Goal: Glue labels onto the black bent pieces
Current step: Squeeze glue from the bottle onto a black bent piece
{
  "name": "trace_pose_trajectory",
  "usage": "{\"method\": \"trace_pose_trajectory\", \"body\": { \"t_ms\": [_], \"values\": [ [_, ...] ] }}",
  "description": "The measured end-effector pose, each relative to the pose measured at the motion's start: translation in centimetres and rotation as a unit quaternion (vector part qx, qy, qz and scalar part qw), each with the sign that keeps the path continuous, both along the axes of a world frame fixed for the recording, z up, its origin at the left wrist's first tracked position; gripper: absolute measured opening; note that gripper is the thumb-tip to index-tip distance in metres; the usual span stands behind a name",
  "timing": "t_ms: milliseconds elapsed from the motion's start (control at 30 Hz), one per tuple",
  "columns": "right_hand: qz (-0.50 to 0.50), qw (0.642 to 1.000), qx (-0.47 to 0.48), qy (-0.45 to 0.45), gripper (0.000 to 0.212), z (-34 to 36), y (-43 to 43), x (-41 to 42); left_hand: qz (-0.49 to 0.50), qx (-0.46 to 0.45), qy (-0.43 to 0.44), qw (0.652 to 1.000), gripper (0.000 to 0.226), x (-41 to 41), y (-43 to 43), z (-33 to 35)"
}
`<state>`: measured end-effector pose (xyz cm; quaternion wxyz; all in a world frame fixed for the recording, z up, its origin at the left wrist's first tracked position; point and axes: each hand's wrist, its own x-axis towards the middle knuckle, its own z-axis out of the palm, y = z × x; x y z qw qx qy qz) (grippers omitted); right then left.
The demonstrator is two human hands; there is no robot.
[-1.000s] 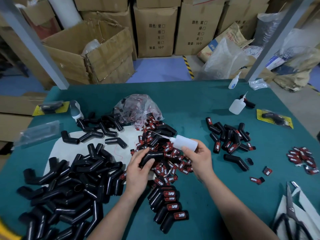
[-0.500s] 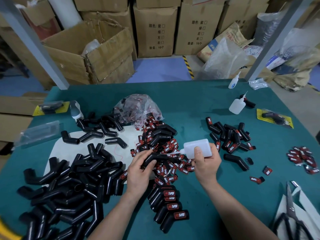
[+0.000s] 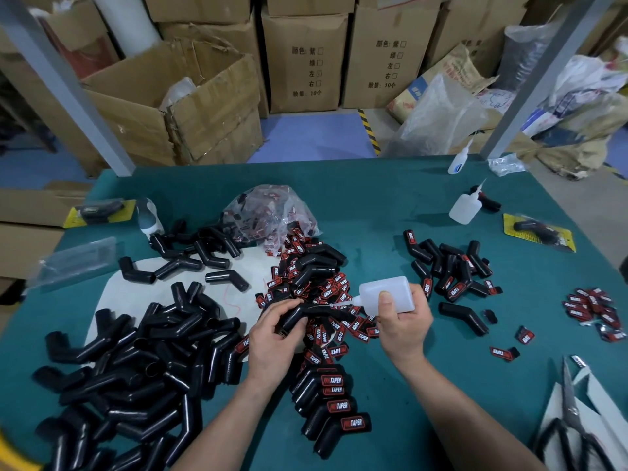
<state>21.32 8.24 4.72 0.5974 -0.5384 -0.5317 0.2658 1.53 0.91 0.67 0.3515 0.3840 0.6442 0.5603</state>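
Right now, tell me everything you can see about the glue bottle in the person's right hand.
The glue bottle is translucent white plastic, with a rounded body and a thin tapered nozzle that has no cap on it. It lies nearly horizontal, nozzle pointing left and slightly down. The right hand grips its body, thumb across the near side. The nozzle tip sits at the black bent piece that the left hand holds, above the pile of red-and-black labels. How full it is cannot be told.

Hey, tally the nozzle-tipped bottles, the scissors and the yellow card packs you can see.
Bottles: 3
Scissors: 1
Yellow card packs: 2
Total: 6
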Motion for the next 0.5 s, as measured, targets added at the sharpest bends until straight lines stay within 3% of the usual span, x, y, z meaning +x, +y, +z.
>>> {"method": "trace_pose_trajectory", "body": {
  "t_ms": [500],
  "values": [
    [0.004, 1.000, 0.009, -0.003, 0.019, -0.09, 0.10, -0.09, -0.004, -0.007, 0.002, 1.000, 0.036, 0.06, -0.17, 0.35]
  ]
}}
